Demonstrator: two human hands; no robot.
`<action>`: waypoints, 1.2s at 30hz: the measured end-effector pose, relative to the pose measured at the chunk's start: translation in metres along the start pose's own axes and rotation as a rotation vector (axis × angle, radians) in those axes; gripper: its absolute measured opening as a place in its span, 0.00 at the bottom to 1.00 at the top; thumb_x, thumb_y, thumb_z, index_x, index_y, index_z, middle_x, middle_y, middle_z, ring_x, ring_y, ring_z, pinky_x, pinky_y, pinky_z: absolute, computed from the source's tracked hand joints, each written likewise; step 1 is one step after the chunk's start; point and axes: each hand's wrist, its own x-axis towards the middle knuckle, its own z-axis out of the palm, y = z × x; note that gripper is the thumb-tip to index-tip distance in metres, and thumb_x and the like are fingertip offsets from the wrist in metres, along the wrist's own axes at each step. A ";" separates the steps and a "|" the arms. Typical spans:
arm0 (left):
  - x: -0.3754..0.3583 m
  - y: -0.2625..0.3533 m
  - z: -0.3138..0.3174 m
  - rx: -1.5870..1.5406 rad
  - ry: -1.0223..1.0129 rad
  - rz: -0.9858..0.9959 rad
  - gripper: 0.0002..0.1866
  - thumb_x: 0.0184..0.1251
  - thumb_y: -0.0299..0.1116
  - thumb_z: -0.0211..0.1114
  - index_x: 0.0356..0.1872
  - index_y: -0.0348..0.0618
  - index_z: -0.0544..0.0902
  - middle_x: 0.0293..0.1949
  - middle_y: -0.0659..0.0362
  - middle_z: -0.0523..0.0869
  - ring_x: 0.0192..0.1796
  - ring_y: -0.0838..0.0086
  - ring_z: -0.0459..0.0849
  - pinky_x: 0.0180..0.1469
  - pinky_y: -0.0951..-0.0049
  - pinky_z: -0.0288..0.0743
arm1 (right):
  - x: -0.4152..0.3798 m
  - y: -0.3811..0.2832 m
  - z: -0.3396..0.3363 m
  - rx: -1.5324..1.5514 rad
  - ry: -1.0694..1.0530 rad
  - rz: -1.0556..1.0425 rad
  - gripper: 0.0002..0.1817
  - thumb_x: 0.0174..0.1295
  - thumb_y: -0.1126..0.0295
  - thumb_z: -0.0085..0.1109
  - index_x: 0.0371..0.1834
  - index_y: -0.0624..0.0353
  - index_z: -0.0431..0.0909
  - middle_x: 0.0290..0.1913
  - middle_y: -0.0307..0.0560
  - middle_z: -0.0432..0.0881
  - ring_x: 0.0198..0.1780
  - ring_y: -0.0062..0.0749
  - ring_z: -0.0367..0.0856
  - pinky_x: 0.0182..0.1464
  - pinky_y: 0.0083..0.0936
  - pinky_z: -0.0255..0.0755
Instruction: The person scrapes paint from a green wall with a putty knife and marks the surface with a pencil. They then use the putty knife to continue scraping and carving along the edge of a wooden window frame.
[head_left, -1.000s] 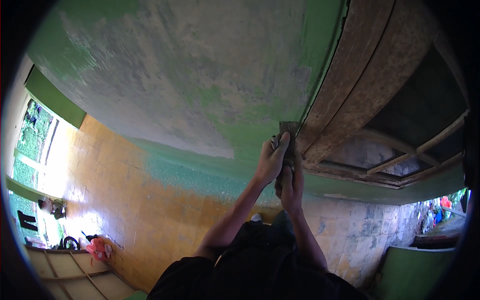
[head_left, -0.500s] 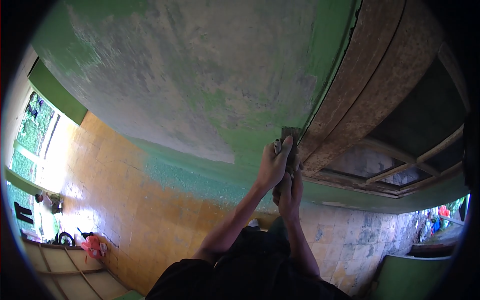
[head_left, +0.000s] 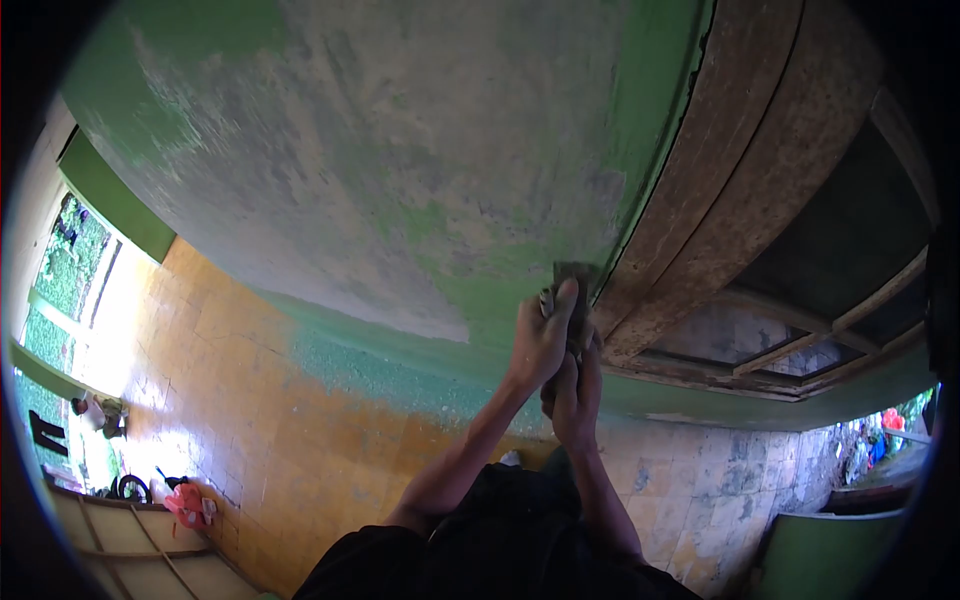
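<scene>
A flat, dark scraper-like tool (head_left: 574, 273) is held up against the green and grey patchy wall (head_left: 380, 190), close to the brown wooden frame (head_left: 690, 230). My left hand (head_left: 542, 340) is closed around its upper part, and a small tube-like end shows beside the thumb. Just below, my right hand (head_left: 577, 395) grips the lower part of the same tool. The fingers of both hands are wrapped round and partly hide it.
Window panes with wooden bars (head_left: 840, 325) lie at the right. Below is a tiled floor (head_left: 300, 450). Far left, a person (head_left: 103, 413) is by the bright opening, and a red bag (head_left: 188, 505) stands near a wheel (head_left: 132, 487).
Both hands and the tool have shifted slightly left and a little downward in the view. The grip looks the same.
</scene>
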 end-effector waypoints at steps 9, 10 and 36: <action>-0.007 0.009 -0.005 0.068 0.039 -0.070 0.25 0.82 0.48 0.55 0.26 0.39 0.75 0.17 0.60 0.78 0.22 0.74 0.82 0.26 0.71 0.75 | -0.005 0.007 0.008 0.099 -0.014 0.088 0.21 0.79 0.67 0.37 0.71 0.60 0.61 0.25 0.32 0.70 0.17 0.10 0.63 0.17 0.14 0.56; -0.006 0.013 -0.007 0.092 0.032 -0.087 0.25 0.82 0.48 0.55 0.28 0.38 0.76 0.17 0.59 0.78 0.22 0.73 0.83 0.27 0.71 0.76 | -0.004 0.009 0.008 0.112 -0.024 0.091 0.20 0.80 0.67 0.37 0.71 0.61 0.61 0.25 0.33 0.71 0.18 0.10 0.64 0.18 0.14 0.58; -0.008 0.007 -0.021 0.141 0.111 -0.065 0.24 0.82 0.47 0.55 0.29 0.35 0.77 0.17 0.58 0.78 0.21 0.71 0.84 0.27 0.69 0.79 | 0.000 0.007 0.012 0.165 -0.108 0.175 0.22 0.80 0.66 0.40 0.73 0.61 0.59 0.26 0.32 0.71 0.21 0.10 0.67 0.21 0.13 0.61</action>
